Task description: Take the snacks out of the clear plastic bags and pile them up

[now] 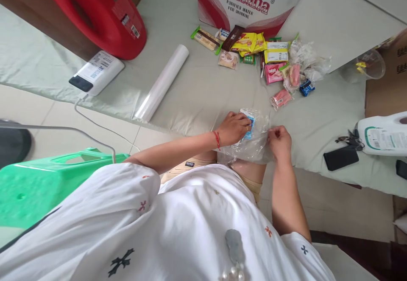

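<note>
My left hand (233,128), with a red string at the wrist, is closed around a small blue and white snack packet (248,124) inside a clear plastic bag (251,147). My right hand (279,140) pinches the bag's right edge. The bag lies at the near edge of a pale green sheet (197,90), just above my knees. Beyond my hands lies a pile of wrapped snacks (263,56), yellow, pink, brown and green.
A roll of clear plastic bags (162,82) lies left of the pile. A Wahaha water carton (251,1) stands behind it. A red container (98,11), a white device (97,72), a black phone (341,158), a white jug (383,134) and a green stool (47,183) surround me.
</note>
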Demonstrator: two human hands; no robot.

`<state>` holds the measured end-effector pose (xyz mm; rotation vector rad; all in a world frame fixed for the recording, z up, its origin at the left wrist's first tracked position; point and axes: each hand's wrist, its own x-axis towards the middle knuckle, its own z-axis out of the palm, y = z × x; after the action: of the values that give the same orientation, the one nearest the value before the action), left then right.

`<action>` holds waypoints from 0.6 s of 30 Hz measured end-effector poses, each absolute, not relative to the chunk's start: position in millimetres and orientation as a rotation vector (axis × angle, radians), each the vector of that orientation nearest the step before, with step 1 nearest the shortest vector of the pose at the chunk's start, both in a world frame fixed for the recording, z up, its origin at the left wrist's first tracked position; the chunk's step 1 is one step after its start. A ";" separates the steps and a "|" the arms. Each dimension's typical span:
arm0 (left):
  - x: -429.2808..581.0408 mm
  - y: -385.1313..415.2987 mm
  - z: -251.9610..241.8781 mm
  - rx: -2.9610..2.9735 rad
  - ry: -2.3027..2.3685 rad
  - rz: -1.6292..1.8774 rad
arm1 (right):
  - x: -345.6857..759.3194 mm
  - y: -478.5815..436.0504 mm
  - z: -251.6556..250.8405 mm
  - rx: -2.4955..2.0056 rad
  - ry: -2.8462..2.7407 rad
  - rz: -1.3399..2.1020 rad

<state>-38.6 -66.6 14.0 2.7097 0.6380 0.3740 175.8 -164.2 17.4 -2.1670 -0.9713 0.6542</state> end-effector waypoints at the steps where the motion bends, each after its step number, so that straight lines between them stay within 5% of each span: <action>1: -38.7 -66.1 13.0 2.711 0.639 0.362 | 176.0 -167.7 17.0 -2.108 -0.888 0.686; 12: -41.7 -61.4 10.7 2.590 0.618 0.411 | 153.8 -168.8 40.2 -1.889 -0.483 1.096; 18: -38.4 -63.3 15.5 2.513 0.636 0.423 | 118.6 -158.1 51.7 -1.731 -0.491 0.961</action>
<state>-38.4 -63.3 15.5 2.5128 0.6363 0.4232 118.6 -158.1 51.7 -1.7305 -0.4910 0.9614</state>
